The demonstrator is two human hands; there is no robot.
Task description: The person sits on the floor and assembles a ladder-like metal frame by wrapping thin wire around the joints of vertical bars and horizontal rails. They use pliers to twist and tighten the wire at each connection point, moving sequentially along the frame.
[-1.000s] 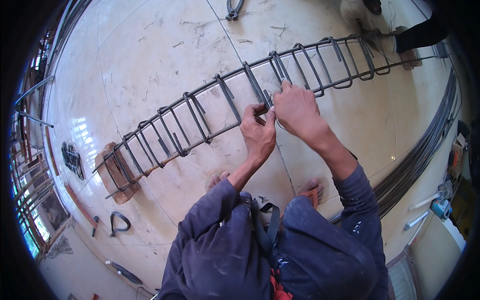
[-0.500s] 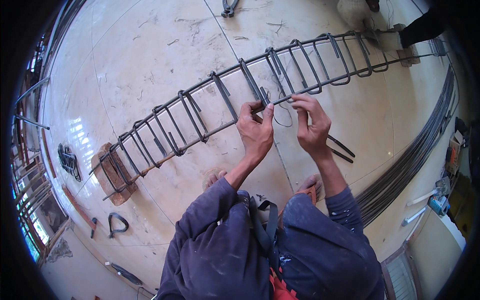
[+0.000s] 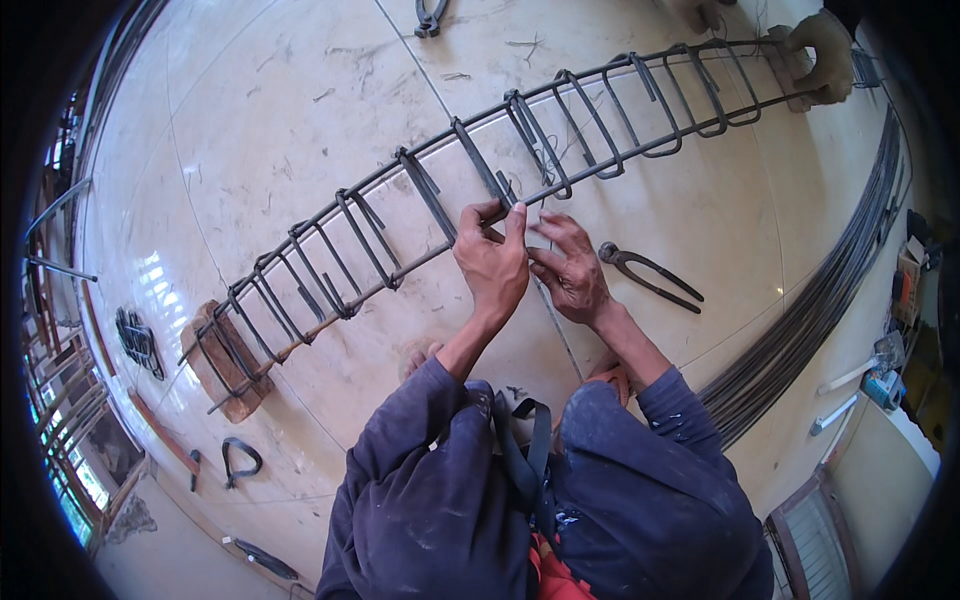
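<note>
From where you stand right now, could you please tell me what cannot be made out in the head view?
Head view:
Left hand: its own fingers hide the exact spot where they pinch the steel cage.
Right hand: fingertips too small and blurred to tell whether they hold anything.
Upper pincers: handles cut off by the top edge.
Rod bundle: near end hidden behind the right sleeve.
Co-worker's gloved hand: arm mostly lost in the dark rim.

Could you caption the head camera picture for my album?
Left hand gripping a rebar cage, right hand close beside it, pincers lying nearby.
</note>
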